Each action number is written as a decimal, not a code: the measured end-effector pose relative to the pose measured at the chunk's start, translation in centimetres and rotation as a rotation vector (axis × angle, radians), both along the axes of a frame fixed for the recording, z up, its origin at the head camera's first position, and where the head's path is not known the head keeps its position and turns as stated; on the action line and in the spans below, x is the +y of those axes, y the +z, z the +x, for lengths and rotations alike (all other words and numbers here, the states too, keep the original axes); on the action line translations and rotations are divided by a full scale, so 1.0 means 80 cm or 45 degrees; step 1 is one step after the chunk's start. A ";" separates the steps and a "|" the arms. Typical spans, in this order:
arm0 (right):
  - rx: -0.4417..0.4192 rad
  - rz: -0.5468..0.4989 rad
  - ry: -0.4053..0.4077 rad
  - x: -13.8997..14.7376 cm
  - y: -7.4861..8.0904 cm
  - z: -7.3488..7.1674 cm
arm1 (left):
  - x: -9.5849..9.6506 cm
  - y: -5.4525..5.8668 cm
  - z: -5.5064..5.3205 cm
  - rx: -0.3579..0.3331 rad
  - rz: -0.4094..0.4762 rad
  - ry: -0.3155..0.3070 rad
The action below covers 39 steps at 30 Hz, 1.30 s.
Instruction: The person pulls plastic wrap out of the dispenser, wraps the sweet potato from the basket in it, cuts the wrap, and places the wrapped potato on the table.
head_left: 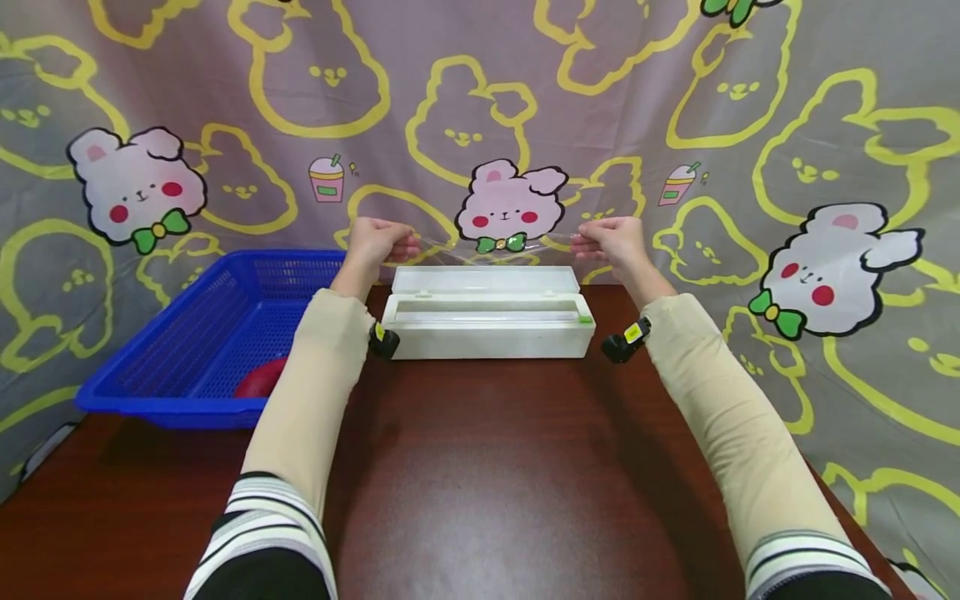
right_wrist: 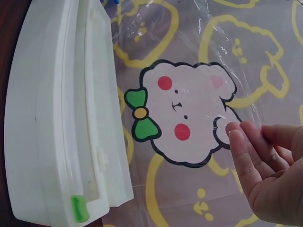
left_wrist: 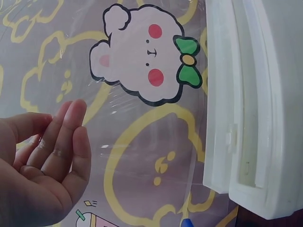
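Observation:
A sheet of clear cling film (left_wrist: 111, 106) stretches between the two hands, above and behind a white cling film dispenser (head_left: 491, 342). My left hand (head_left: 377, 242) pinches one edge of it between thumb and fingers. At the other end my right hand (head_left: 613, 243) pinches the film the same way, its fingertips (right_wrist: 233, 126) showing in the right wrist view. The dispenser's lid (head_left: 486, 279) is raised at the back, and a long slot runs along its top. A green slider (right_wrist: 79, 209) sits at the slot's right end. Both hands are apart from the dispenser.
On the left of the dark brown table (head_left: 480, 483) stands a blue plastic basket (head_left: 161, 408). A red rounded object (head_left: 261, 377), partly hidden by the left arm, lies in it. A patterned cloth (head_left: 465, 108) hangs directly behind.

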State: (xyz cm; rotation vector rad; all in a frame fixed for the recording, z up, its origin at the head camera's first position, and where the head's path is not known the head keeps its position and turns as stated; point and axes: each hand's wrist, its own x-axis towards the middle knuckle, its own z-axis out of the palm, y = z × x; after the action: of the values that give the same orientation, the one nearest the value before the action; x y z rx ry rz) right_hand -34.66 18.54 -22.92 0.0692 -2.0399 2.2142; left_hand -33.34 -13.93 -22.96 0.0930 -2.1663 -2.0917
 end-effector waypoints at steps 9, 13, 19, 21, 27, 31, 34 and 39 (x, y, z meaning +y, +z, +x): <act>0.016 -0.031 0.004 -0.001 0.008 0.000 | -0.002 0.010 0.003 -0.001 0.022 0.009; 0.030 -0.007 -0.006 -0.001 0.012 -0.001 | -0.002 0.015 0.004 0.017 -0.010 0.013; 0.040 -0.023 -0.003 -0.002 0.017 -0.002 | -0.006 0.023 0.008 0.045 -0.010 -0.021; 0.044 -0.026 0.007 -0.002 0.018 -0.002 | -0.008 0.025 0.008 0.065 0.014 -0.026; 0.060 -0.041 0.010 -0.004 0.023 -0.002 | -0.011 0.030 0.007 0.087 0.053 -0.027; 0.083 -0.037 -0.009 -0.005 0.027 -0.003 | -0.011 0.034 0.014 0.094 -0.008 -0.003; 0.115 -0.031 -0.006 -0.006 0.030 -0.002 | -0.013 0.037 0.019 0.109 -0.023 0.011; 0.167 -0.039 0.012 -0.009 0.034 -0.001 | -0.015 0.039 0.017 0.099 -0.017 0.024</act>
State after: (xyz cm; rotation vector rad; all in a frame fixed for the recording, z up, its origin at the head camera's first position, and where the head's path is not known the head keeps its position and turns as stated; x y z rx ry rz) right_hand -34.70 17.80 -20.20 0.2150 -1.9406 2.1832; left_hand -31.96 -15.11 -19.87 0.0302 -2.1263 -2.0348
